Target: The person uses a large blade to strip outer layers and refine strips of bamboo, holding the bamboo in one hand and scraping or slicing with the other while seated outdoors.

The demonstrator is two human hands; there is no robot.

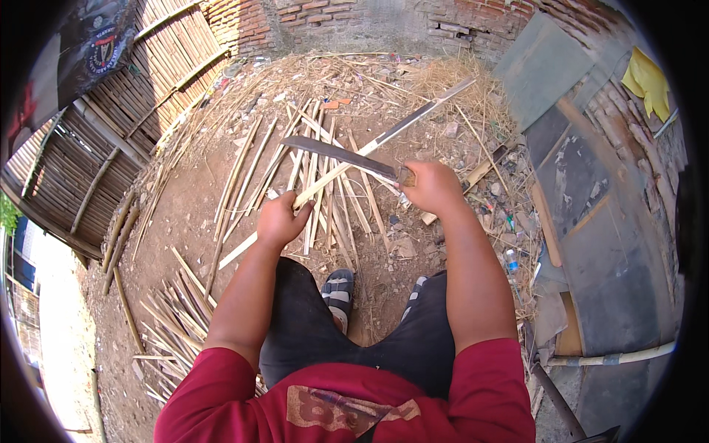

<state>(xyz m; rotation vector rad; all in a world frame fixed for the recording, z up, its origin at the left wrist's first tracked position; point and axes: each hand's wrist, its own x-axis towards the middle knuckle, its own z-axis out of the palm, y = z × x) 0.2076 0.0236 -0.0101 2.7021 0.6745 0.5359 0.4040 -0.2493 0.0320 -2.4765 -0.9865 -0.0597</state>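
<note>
My right hand (433,189) is closed round the wooden handle of a machete (336,152), whose dark, broad blade points left. In my left hand (281,221) is a long pale bamboo strip (325,179), gripped with the fingers wrapped round it. The strip slants from lower left up to the far right, and part of its far half looks dark. The blade crosses over the strip just beyond my left hand; whether they touch I cannot tell. Below them, several split bamboo strips (247,166) lie scattered on the dirt.
A pile of bamboo strips (177,325) lies by my left side. A woven bamboo wall (159,81) stands left, a brick wall (332,26) at the back. Dark boards (617,244) lean on the right, with rubble and a plastic bottle (512,260) near them. My sandalled foot (339,292) is below.
</note>
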